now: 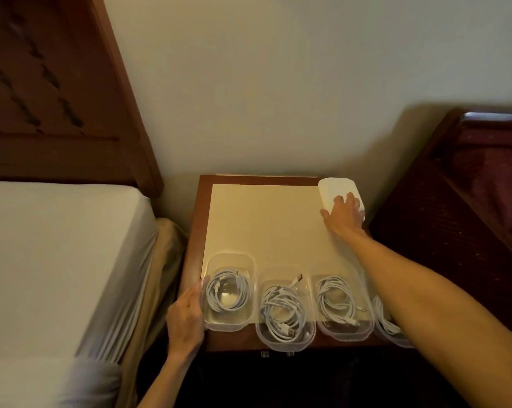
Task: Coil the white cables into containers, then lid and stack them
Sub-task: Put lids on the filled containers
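While reaching with right hand (pixel 344 214) fingers spread over lid stack (pixel 335 188) at surface (pixel 263 219) far-right corner, steadying leftmost container (pixel 229 293), coiled cable (pixel 226 293) inside, using flat left hand (pixel 187 316); lifting one lid only.

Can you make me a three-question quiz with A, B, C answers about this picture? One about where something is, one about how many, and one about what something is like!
1. Where is the stack of lids?
A. back right corner of the table
B. on the bed
C. inside a container

2. How many containers hold cables?
A. two
B. four
C. six

3. The leftmost container is:
A. lidded
B. upside down
C. open on top

Answers: 1 A, the right hand reaches there onto it. 2 B, four stand along the front edge. 3 C, its coiled cable shows uncovered while the left hand touches its side.
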Tool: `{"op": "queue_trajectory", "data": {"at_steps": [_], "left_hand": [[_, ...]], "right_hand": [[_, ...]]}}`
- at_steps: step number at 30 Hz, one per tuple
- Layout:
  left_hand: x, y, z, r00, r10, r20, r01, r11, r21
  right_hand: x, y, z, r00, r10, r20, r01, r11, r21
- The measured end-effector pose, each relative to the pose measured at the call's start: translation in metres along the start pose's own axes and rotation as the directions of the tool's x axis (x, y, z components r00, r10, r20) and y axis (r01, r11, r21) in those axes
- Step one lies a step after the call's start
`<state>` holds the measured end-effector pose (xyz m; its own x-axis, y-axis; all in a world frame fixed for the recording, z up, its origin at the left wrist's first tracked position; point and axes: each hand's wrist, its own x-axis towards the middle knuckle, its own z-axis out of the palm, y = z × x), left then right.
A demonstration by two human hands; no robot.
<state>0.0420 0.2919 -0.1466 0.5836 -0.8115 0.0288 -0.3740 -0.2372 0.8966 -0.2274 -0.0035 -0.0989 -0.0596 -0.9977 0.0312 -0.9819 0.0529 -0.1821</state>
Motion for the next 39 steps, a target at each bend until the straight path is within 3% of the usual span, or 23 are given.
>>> {"op": "queue_trajectory", "data": {"at_steps": [4, 9, 17, 21, 23, 26, 30, 33, 36, 39], "left_hand": [[-0.002, -0.001, 0.001, 1.0, 0.017, -0.016, -0.017, 0.999, -0.043], [-0.003, 0.007, 0.003, 0.999, 0.019, -0.029, -0.022, 0.994, -0.106], [-0.007, 0.01, 0.001, 0.999, 0.019, -0.033, -0.023, 0.991, -0.133], [-0.01, 0.011, -0.001, 0.999, -0.033, -0.029, 0.027, 0.983, -0.179], [-0.009, 0.009, -0.002, 0.998, -0.063, -0.02, 0.058, 0.976, -0.209], [-0.005, 0.011, -0.009, 0.999, -0.047, -0.027, 0.042, 0.986, -0.159], [0.007, 0.051, -0.022, 0.977, 0.049, -0.206, -0.066, 0.995, -0.075], [0.013, 0.098, -0.021, 0.996, 0.073, -0.06, -0.084, 0.971, -0.224], [0.015, 0.124, -0.016, 0.992, 0.084, 0.097, -0.047, 0.94, -0.338], [0.014, 0.126, -0.02, 0.996, 0.053, 0.066, -0.031, 0.951, -0.307]], "right_hand": [[0.016, 0.008, 0.01, 0.982, 0.166, 0.091, -0.176, 0.978, 0.112], [0.021, 0.016, 0.015, 0.982, 0.186, 0.022, -0.187, 0.968, 0.17], [0.011, 0.021, 0.004, 0.97, 0.016, -0.242, 0.037, 0.977, 0.21], [-0.02, 0.005, -0.023, 0.943, -0.017, -0.333, 0.157, 0.904, 0.397], [-0.045, -0.009, -0.039, 0.942, -0.049, -0.332, 0.228, 0.821, 0.524], [-0.094, -0.029, -0.067, 0.966, -0.057, -0.25, 0.233, 0.602, 0.763], [-0.161, -0.054, -0.097, 0.99, -0.094, 0.107, -0.091, 0.166, 0.982], [-0.199, -0.072, -0.1, 0.913, -0.217, 0.344, -0.384, -0.175, 0.907], [-0.234, -0.089, -0.092, 0.854, -0.292, 0.43, -0.505, -0.27, 0.82], [-0.255, -0.097, -0.085, 0.826, -0.326, 0.459, -0.545, -0.258, 0.797]]}}
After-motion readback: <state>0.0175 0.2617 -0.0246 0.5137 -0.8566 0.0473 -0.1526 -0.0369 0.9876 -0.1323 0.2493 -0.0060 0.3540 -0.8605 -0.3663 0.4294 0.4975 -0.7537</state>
